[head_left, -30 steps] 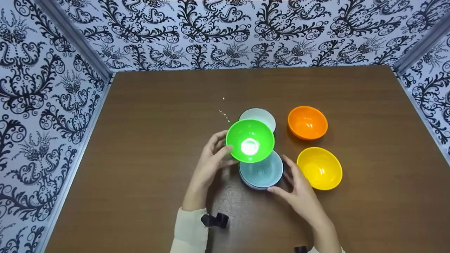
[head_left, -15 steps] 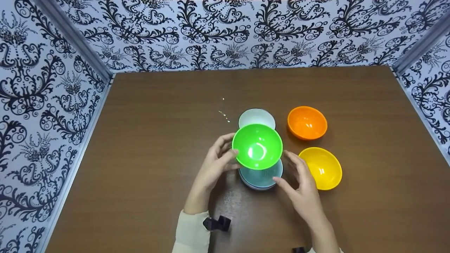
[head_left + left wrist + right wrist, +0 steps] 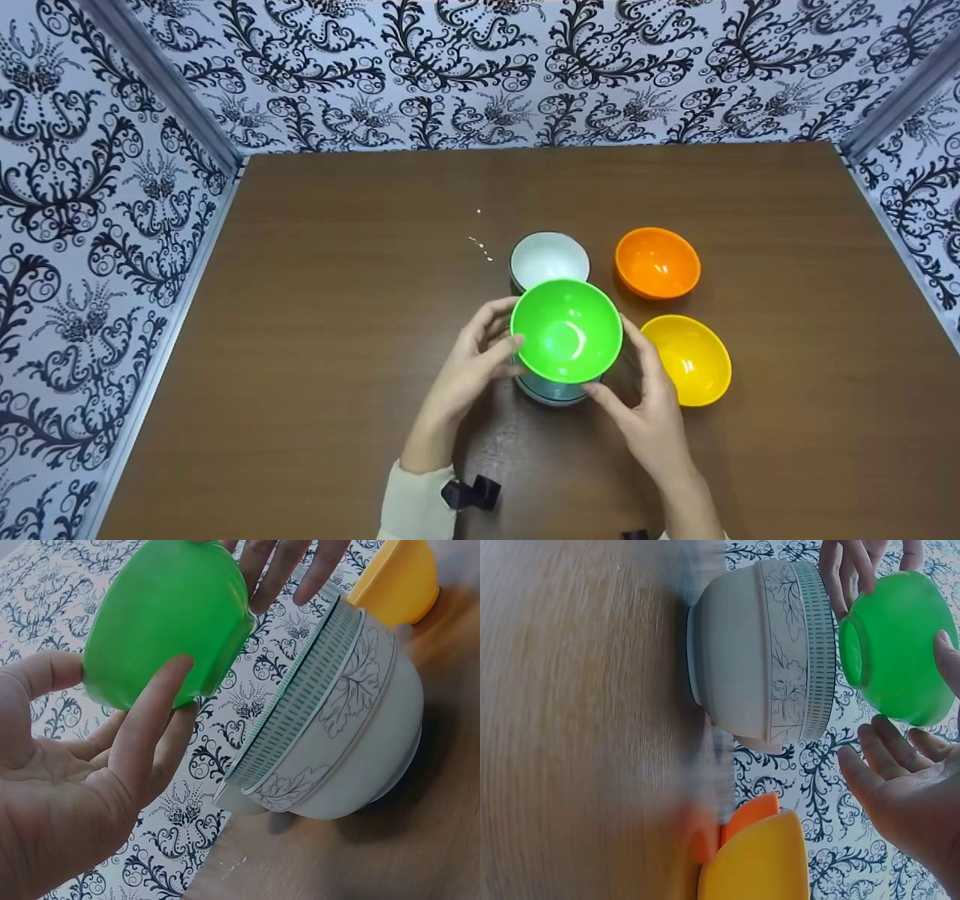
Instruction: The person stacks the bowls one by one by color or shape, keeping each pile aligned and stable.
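Note:
My left hand [image 3: 476, 360] grips a bright green bowl [image 3: 566, 330] by its left side, thumb at the rim and fingers beneath. On the bowl's right side my right hand [image 3: 649, 409] has its index fingertip and thumb at the rim, other fingers under the wall in the right wrist view. The green bowl hangs tilted above a nested stack: a green-dashed bowl [image 3: 300, 682] inside a white bowl with grey leaf drawings [image 3: 345, 727]. From the head camera, the green bowl hides most of that stack. Behind it stands a white-lined bowl [image 3: 550, 256], partly covered.
A yellow bowl [image 3: 688, 360] sits close to the right hand, with an orange bowl [image 3: 658, 262] farther back. Small pale specks [image 3: 480, 246] lie on the brown table [image 3: 337, 300]. Patterned panels [image 3: 465, 75] rise along the back and sides.
The left hand has carried the green bowl right and nearer to me, over the nested stack. The right hand has moved from the stack's edge up to the green bowl's rim.

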Action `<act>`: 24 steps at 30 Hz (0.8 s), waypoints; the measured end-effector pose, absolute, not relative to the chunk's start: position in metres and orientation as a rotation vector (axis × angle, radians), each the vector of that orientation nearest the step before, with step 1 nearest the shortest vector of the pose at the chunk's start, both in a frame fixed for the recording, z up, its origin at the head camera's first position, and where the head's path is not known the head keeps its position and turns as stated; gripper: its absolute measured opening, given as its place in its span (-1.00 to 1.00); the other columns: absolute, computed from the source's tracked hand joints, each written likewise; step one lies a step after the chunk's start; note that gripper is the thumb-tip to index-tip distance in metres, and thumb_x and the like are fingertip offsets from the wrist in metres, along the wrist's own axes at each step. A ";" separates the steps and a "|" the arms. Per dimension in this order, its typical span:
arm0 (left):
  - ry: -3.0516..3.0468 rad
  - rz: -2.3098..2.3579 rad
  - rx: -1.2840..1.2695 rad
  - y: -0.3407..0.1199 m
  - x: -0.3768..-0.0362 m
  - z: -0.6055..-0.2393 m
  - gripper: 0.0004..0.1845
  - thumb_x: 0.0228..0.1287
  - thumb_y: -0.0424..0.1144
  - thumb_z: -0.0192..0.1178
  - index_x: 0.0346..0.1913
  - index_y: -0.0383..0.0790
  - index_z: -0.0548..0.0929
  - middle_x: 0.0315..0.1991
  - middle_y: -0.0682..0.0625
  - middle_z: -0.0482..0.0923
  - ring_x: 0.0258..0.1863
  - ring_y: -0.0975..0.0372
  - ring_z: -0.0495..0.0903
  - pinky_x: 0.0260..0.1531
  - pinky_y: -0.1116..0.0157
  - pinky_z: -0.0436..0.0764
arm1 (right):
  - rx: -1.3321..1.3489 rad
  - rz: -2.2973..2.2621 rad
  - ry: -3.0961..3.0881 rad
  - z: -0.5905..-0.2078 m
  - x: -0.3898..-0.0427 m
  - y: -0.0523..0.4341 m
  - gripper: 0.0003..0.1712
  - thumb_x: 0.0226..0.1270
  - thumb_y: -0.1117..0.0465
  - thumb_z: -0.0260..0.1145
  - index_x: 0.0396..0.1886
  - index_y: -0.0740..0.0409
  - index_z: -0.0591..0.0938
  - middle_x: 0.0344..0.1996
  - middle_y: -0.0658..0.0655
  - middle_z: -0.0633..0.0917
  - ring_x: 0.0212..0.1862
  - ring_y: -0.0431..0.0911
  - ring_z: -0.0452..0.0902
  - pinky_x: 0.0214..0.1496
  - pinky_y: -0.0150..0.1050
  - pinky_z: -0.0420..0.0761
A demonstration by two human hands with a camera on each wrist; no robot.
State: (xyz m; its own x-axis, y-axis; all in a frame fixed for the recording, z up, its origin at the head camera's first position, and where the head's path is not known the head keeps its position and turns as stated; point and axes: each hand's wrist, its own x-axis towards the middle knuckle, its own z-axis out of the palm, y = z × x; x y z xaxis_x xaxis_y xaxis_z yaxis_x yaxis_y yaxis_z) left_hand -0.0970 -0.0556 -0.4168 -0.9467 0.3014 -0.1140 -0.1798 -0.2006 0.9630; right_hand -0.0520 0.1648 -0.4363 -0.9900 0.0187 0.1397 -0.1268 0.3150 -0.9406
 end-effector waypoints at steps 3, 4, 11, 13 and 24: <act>1.782 2.200 0.163 -0.056 -0.095 -0.417 -0.44 0.37 -0.35 0.08 0.41 -0.33 0.30 0.31 -0.29 0.44 0.07 0.15 0.61 -0.12 0.14 0.78 | 0.104 1.774 -2.443 -0.437 -0.052 0.165 -0.05 0.16 0.28 0.51 0.51 0.03 0.25 0.46 -0.01 0.38 0.40 -0.42 0.29 0.46 -0.56 0.30; 1.802 2.192 0.178 -0.056 -0.095 -0.417 -0.44 0.38 -0.35 0.08 0.41 -0.33 0.30 0.30 -0.29 0.44 0.09 0.13 0.60 -0.11 0.13 0.78 | 0.104 1.774 -2.445 -0.437 -0.052 0.166 -0.05 0.16 0.27 0.51 0.51 0.03 0.26 0.46 -0.01 0.39 0.40 -0.43 0.29 0.45 -0.56 0.30; 2.118 2.063 0.336 -0.055 -0.090 -0.418 -0.44 0.37 -0.31 0.17 0.40 -0.32 0.37 0.33 -0.24 0.46 0.32 -0.02 0.47 0.31 -0.03 0.53 | 0.101 1.783 -2.457 -0.439 -0.053 0.168 -0.07 0.17 0.26 0.51 0.50 0.04 0.28 0.46 0.00 0.39 0.40 -0.44 0.27 0.43 -0.63 0.27; 2.154 2.025 0.344 -0.055 -0.088 -0.419 -0.39 0.36 -0.28 0.21 0.43 -0.26 0.35 0.37 -0.21 0.43 0.34 -0.05 0.46 0.34 -0.01 0.51 | 0.104 1.788 -2.457 -0.440 -0.053 0.169 -0.07 0.17 0.26 0.51 0.50 0.04 0.28 0.45 0.01 0.39 0.40 -0.45 0.27 0.43 -0.62 0.27; 2.295 1.903 0.301 -0.054 -0.081 -0.426 -0.32 0.33 -0.16 0.27 0.48 -0.12 0.32 0.46 -0.09 0.31 0.43 0.00 0.36 0.45 -0.05 0.37 | 0.158 1.758 -2.479 -0.447 -0.054 0.171 -0.10 0.15 0.26 0.52 0.47 0.05 0.33 0.42 0.07 0.44 0.38 -0.38 0.36 0.43 -0.56 0.33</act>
